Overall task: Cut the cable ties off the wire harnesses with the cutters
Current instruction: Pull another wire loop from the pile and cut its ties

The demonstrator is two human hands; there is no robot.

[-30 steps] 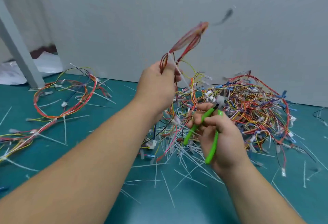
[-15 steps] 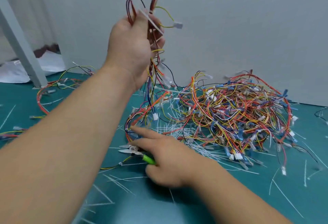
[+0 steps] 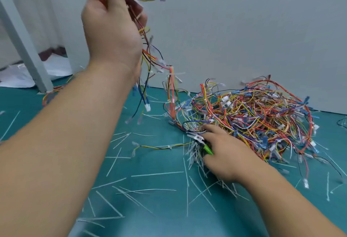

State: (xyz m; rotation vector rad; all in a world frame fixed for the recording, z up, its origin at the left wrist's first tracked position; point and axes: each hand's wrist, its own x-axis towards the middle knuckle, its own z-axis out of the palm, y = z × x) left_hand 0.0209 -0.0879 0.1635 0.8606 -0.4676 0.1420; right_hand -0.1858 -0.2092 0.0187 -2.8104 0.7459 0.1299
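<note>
Head view: left hand [image 3: 112, 30] tight around raised harness [image 3: 171, 86], right hand [image 3: 225, 154] tight around green cutters [image 3: 201, 142].

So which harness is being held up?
The harness gripped in the left hand, held high; the others lie in the pile on the mat by the right hand.

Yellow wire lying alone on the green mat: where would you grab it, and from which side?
I'd pinch the yellow wire near its middle, from above, fingers closing across it. It lies flat on the mat, running left to right with bare mat around that stretch; its right end runs into the cut ties beside the right hand, so that end is crowded.
</note>
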